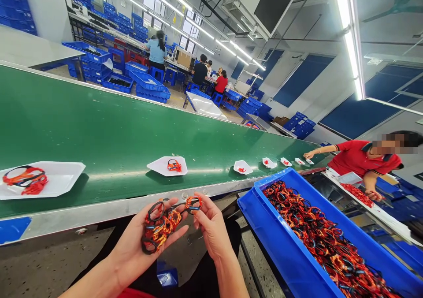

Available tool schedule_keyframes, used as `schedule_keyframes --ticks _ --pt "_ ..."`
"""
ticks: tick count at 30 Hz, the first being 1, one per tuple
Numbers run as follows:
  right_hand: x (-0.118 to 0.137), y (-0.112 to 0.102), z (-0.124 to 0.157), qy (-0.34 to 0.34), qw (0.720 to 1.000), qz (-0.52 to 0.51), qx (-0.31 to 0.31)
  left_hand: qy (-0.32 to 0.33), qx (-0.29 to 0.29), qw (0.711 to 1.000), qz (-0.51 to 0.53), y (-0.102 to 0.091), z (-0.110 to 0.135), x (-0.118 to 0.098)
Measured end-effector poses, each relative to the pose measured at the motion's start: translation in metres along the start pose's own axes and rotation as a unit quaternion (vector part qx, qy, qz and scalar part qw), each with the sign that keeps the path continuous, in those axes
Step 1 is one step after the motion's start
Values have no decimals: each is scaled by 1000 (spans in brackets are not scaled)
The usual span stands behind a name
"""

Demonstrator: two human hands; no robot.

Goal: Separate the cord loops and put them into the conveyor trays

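Observation:
My left hand [145,240] lies palm up below the belt's metal edge and cups a bunch of black, orange and red hair ties [159,228]. My right hand [211,227] pinches one orange and black hair tie [193,202] at the top of that bunch, fingertips close to the left thumb. A blue crate [264,214] full of the same hair ties [327,240] stands just right of my right hand.
A green conveyor belt [109,135] runs across, carrying white trays [167,165] each with a few ties; the nearest tray [53,181] is at the left. A person in a red shirt [363,157] works at the belt's far right. Blue crates and seated people fill the background.

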State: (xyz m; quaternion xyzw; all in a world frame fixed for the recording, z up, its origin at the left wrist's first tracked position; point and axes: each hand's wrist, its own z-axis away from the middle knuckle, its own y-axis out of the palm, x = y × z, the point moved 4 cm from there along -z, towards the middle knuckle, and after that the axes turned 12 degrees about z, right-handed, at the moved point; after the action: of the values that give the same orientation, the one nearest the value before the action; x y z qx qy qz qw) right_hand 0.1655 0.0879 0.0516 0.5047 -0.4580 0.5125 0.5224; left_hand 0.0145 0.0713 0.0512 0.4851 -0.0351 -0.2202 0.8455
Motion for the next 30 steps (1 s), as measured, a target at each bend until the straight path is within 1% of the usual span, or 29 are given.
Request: schedule_keyframes --ticks 5,8,9,11,13,15,18,20,21,23,25,26,28,29,30 --pt "-5 0 -1 13 1000 -25 5 5 -1 1000 0 -1 0 1" --pt "-5 -8 -12 2 1000 -12 -24 -3 0 1000 -2 -3 -1 1" --pt "-4 -13 -18 -9 999 -1 -45 -6 -1 1000 -2 -3 -2 1" --pt "-1 -30 -36 -39 992 35 -115 -7 -4 1000 -3 -4 -2 1" --pt "5 -51 -58 -69 975 70 -199 -6 -10 1000 -5 -4 -2 0" --pt "12 -74 -81 -91 956 87 -266 -5 -14 1000 -7 -4 -2 -2" --pt "21 -101 -108 -103 938 100 -315 -4 -15 1000 -5 -4 -2 -4" --pt "25 -109 -114 -98 934 118 -323 -1 -20 1000 -3 -4 -2 -5" --pt "26 -109 -112 -94 934 128 -319 0 -21 1000 -3 -4 -2 -5" --pt "28 -99 -99 -88 938 142 -303 1 -22 1000 -2 -3 -2 -5" --pt "32 -77 -76 -88 948 157 -263 -6 -18 1000 0 -3 -1 -3" --pt "35 -62 -62 -89 955 170 -228 -12 -15 1000 -1 -2 -1 -2" --pt "42 -27 -35 -97 963 223 -115 -24 -6 1000 -5 -1 -1 1" --pt "47 -10 -22 -105 960 255 -57 -26 0 1000 -7 -1 -1 3" --pt "52 6 -11 -120 950 288 -9 -26 7 1000 -11 0 -1 4"
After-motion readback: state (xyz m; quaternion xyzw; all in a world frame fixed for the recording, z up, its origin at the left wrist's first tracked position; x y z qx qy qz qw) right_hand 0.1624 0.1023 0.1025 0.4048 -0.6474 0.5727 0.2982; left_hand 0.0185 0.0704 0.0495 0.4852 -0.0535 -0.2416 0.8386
